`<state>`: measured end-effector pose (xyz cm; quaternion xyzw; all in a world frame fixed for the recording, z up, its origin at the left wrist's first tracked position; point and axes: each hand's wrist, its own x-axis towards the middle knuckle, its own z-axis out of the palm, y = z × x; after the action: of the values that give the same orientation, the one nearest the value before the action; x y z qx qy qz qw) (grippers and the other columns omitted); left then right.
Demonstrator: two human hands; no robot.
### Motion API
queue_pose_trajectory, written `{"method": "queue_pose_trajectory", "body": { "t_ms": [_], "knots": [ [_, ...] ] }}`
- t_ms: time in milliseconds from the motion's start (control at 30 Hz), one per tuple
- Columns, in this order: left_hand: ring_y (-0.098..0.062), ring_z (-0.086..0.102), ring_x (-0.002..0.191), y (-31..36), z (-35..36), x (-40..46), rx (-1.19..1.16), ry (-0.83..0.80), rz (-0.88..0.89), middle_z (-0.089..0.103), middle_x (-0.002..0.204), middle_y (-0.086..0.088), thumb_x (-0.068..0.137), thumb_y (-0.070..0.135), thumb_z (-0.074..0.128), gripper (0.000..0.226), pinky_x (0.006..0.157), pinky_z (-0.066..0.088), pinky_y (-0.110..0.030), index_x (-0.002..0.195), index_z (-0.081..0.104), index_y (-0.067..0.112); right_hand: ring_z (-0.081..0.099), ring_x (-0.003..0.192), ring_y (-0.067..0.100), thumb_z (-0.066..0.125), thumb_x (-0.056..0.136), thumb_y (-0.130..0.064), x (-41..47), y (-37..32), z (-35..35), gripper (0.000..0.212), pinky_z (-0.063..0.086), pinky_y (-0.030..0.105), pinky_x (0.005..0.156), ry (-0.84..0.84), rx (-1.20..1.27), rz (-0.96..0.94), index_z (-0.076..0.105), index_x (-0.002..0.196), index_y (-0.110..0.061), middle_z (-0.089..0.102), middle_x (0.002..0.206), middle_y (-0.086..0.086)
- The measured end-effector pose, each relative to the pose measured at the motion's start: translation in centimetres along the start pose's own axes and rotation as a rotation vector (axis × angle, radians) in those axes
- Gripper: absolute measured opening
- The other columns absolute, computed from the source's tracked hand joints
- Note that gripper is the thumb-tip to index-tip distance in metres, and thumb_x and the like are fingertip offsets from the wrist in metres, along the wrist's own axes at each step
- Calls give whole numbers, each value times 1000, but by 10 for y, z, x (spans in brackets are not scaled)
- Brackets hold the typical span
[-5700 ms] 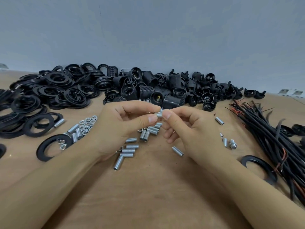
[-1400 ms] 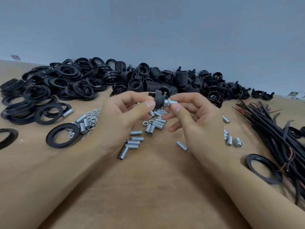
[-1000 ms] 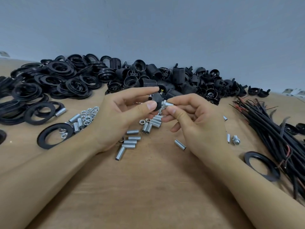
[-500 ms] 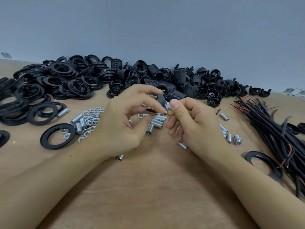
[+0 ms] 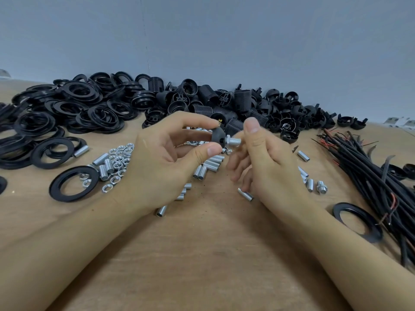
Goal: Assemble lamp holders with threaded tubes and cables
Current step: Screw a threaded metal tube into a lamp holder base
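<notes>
My left hand (image 5: 166, 162) pinches a black dome-shaped lamp holder cap (image 5: 218, 136) between thumb and fingers, above the table's middle. A silver threaded tube (image 5: 234, 141) with a nut on it sticks out of the cap to the right. My right hand (image 5: 267, 162) hovers just right of the tube with thumb raised and fingers loosely spread; I cannot tell whether it touches the tube. Loose threaded tubes (image 5: 208, 167) lie on the wooden table (image 5: 202, 254) under both hands.
Black rings (image 5: 74, 113) are heaped at the back left, lamp holder bodies and caps (image 5: 247, 104) at the back middle. Nuts (image 5: 116, 160) lie left of my left hand. Black cables (image 5: 370, 176) run along the right side. Single rings (image 5: 74, 186) (image 5: 357, 222) lie near each forearm.
My right hand has let go of the tube and drawn slightly right, thumb lifted. The cap with the tube now shows plainly in my left hand.
</notes>
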<state>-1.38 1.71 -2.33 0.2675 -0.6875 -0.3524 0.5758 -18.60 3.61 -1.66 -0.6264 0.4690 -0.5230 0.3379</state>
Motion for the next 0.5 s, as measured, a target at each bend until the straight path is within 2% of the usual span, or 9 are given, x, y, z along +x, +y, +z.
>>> {"method": "queue_pose_trajectory", "body": {
  "t_ms": [67,133,200,367,433,500],
  "knots": [
    [-18,71,99,0,-1,1,10,16,0,72,106,0,83,7,73,26,80,59,-29,107,67,14,64,60,15,53,95,-45,1,-2,-3,29,48,26,47,-25,27,-39,60,95,-16,67,74,4],
    [-19,71,99,-1,-1,1,6,19,-1,72,106,-2,83,6,73,26,80,59,-30,108,67,13,63,65,14,60,95,-23,2,-2,-6,9,47,20,50,-54,44,-104,60,95,-14,67,78,6],
    [-19,70,99,0,-2,1,2,11,3,72,105,-1,83,6,73,26,82,57,-25,108,67,12,61,63,13,59,95,-13,2,-1,-6,4,45,14,51,-68,38,-141,59,91,-11,65,75,8],
    [-16,69,102,0,-1,0,-14,-32,2,73,104,5,79,6,75,29,83,55,-24,105,68,16,46,40,6,43,104,-30,1,3,1,46,35,12,48,-25,-135,-136,51,61,-15,60,53,6],
    [-15,69,102,0,0,-1,-10,-32,4,72,104,4,79,6,75,29,82,55,-24,104,68,18,47,38,8,42,102,-42,0,3,3,57,37,14,48,4,-137,-110,49,52,-15,57,44,6],
    [-16,69,102,0,1,-1,-15,-18,5,72,105,4,79,7,76,29,82,56,-25,104,68,19,54,40,14,41,97,-54,0,1,1,62,39,14,45,39,-81,-69,56,55,-11,61,47,8]
  ]
}}
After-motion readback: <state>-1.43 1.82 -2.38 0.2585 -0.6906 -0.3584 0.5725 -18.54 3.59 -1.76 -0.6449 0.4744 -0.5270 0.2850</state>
